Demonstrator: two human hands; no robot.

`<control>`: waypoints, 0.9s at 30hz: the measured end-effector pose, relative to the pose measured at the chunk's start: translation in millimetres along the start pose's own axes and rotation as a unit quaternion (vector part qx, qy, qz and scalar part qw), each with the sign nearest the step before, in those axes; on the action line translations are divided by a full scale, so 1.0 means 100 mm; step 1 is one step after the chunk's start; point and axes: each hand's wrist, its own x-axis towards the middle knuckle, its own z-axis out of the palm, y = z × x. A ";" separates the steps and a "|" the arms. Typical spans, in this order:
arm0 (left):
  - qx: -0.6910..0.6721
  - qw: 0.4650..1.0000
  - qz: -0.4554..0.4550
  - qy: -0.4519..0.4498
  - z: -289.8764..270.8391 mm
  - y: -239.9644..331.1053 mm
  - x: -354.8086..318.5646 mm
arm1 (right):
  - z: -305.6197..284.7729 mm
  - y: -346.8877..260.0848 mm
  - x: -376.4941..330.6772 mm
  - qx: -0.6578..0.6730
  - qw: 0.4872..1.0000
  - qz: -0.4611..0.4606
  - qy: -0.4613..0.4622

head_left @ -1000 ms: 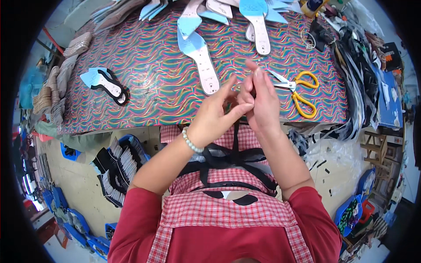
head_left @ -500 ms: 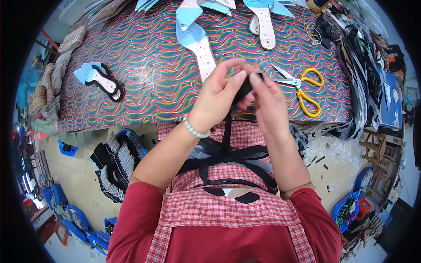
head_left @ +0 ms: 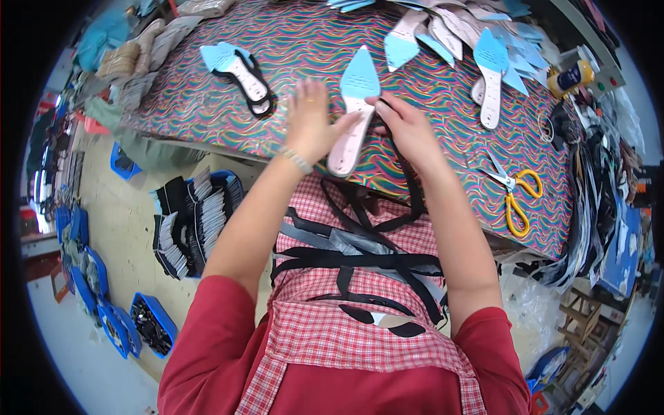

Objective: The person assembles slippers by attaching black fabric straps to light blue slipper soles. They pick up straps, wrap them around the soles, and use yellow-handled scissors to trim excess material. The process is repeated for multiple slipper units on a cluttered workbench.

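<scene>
A pointed shoe insole (head_left: 360,81), light blue at the toe and white along the heel, lies near the table's front edge between my hands. My left hand (head_left: 309,124) is spread and somewhat blurred at its left side; the thumb reaches over the white part. At the insole's right edge, my right hand (head_left: 409,135) pinches a black strap (head_left: 415,190), which trails down over the table edge to my lap. Farther left rests another insole (head_left: 247,81) with black strap around its edge. Yellow-handled scissors (head_left: 515,190) lie with blades apart to the right.
Several loose insoles (head_left: 443,34) are heaped at the back, with a pair (head_left: 491,86) nearer. A yellow bottle (head_left: 574,76) stands at the right. Strips (head_left: 577,180) hang off the table's right side. A blue bin (head_left: 152,324) sits on the floor.
My hands have separated from a close pinch on the black strap. The left has opened and moved left over the insole; the right holds strap at its edge. The whole view has shifted.
</scene>
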 end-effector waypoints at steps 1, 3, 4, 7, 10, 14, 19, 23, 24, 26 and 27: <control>-0.046 0.996 0.008 -0.080 -0.04 0.07 0.05 | 0.05 0.01 0.07 -0.041 0.998 -0.042 0.005; -0.277 0.960 -0.025 -0.021 -0.05 0.05 -0.11 | 0.11 -0.10 0.03 -0.058 0.995 -0.077 0.002; -0.527 0.841 -0.089 -0.084 -0.30 0.08 -0.15 | 0.05 -0.24 -0.16 -0.039 0.997 -0.070 -0.006; -0.728 0.619 -0.221 -0.198 -0.56 0.14 -0.44 | 0.16 -0.35 -0.83 -0.018 0.988 -0.152 0.020; -0.737 0.630 -0.200 -0.144 -0.66 0.45 -0.64 | 0.14 -0.14 -1.30 -0.130 0.952 -0.266 0.082; -0.723 0.639 -0.178 -0.195 -0.73 0.52 -0.56 | 0.11 -0.26 -1.49 0.147 0.983 -0.091 0.053; -0.722 0.617 -0.200 -0.242 -0.84 0.54 -0.55 | -0.02 -0.39 -1.29 0.313 0.938 -0.114 -0.099; -0.697 0.658 -0.216 -0.186 -0.89 0.62 -0.53 | 0.00 -0.27 -1.15 0.255 0.962 -0.094 0.040; -0.667 0.689 -0.203 -0.198 -0.88 0.65 -0.56 | 0.06 -0.25 -1.13 0.269 0.961 -0.052 0.040; -0.702 0.658 -0.197 -0.188 -1.01 0.83 -0.51 | 0.02 -0.21 -1.12 0.345 0.938 -0.019 -0.010; -0.715 0.633 -0.216 -0.204 -1.02 0.80 -0.47 | -0.01 -0.22 -1.12 0.357 0.934 -0.019 -0.015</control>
